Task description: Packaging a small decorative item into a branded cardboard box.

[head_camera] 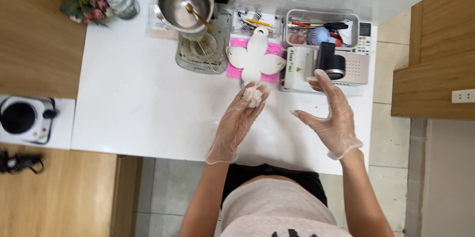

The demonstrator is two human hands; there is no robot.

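A small white crumbly lump (253, 94) is held at the fingertips of the gloved left hand (237, 123), fingers stretched nearly flat and pointing up toward the white petal-shaped mould (255, 57) on a pink mat (232, 71). The gloved right hand (330, 115) is spread open, empty, above the white table (133, 98). The lump is roundish; no long axis can be told.

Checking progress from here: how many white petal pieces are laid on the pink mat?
4: white petals fanned on the pink mat, pointing up, left, right, down. Left hand holds another white lump.
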